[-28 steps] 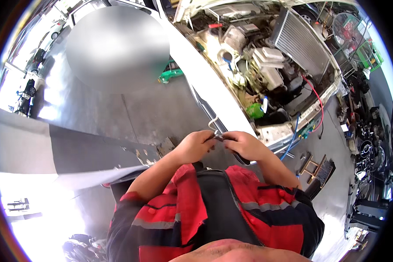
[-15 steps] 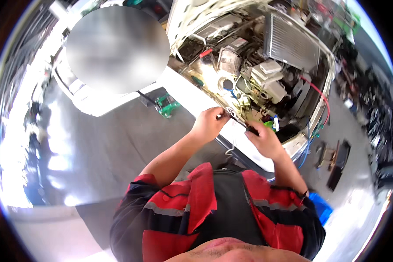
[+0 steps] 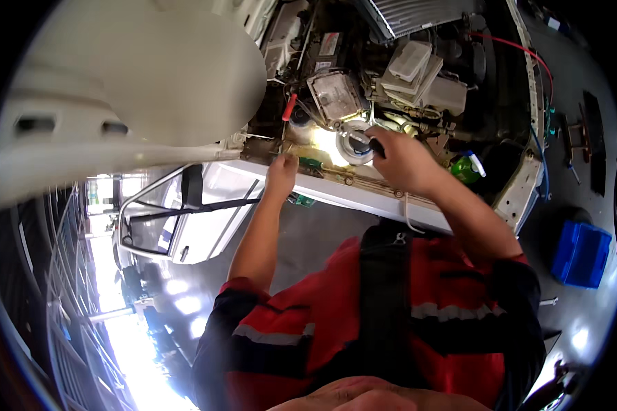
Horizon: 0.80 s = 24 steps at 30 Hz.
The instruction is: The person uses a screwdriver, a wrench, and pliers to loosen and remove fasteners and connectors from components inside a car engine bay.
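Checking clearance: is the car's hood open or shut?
Open: the raised hood shows its underside, and the right hand is over exposed engine parts.

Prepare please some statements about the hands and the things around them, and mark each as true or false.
1. The right hand is at a round metal part. True.
2. The left hand is nearer to the red handle than the right hand is. True.
3. The left hand grips the green bottle. False: this bottle is in neither hand.
4. The blue box sits in the engine bay. False: it is on the floor.
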Each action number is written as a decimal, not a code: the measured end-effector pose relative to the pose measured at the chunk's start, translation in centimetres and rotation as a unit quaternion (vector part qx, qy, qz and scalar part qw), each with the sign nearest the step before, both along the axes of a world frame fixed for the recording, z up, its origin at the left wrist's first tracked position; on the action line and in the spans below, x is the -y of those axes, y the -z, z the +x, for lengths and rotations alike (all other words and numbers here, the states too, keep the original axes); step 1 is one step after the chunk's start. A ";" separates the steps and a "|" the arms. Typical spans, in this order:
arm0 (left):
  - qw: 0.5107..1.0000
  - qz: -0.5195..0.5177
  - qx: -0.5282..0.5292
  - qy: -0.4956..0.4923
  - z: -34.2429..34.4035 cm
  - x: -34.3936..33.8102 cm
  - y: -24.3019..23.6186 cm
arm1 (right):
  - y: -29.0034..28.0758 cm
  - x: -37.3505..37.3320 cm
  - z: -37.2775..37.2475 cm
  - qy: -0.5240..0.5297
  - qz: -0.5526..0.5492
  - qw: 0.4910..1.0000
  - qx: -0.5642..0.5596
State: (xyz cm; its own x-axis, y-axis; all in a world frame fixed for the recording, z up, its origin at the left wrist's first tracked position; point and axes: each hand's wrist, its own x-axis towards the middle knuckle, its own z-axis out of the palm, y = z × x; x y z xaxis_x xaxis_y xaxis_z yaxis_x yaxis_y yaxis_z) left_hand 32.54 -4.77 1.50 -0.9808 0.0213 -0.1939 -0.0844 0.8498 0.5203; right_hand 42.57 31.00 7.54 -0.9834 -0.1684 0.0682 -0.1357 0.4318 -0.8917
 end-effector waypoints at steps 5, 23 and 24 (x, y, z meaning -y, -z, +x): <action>0.991 0.127 -0.031 0.039 -11.6 -0.7 1.2 | 1.7 -0.4 -7.9 0.065 0.065 0.996 -0.012; 0.970 0.160 -0.173 -0.064 -44.3 -3.6 8.1 | 9.4 7.0 -46.9 0.089 -0.052 0.994 -0.019; 0.977 0.099 -0.186 -0.042 -44.3 -5.2 7.3 | 9.4 6.8 -49.1 0.083 -0.053 0.995 -0.011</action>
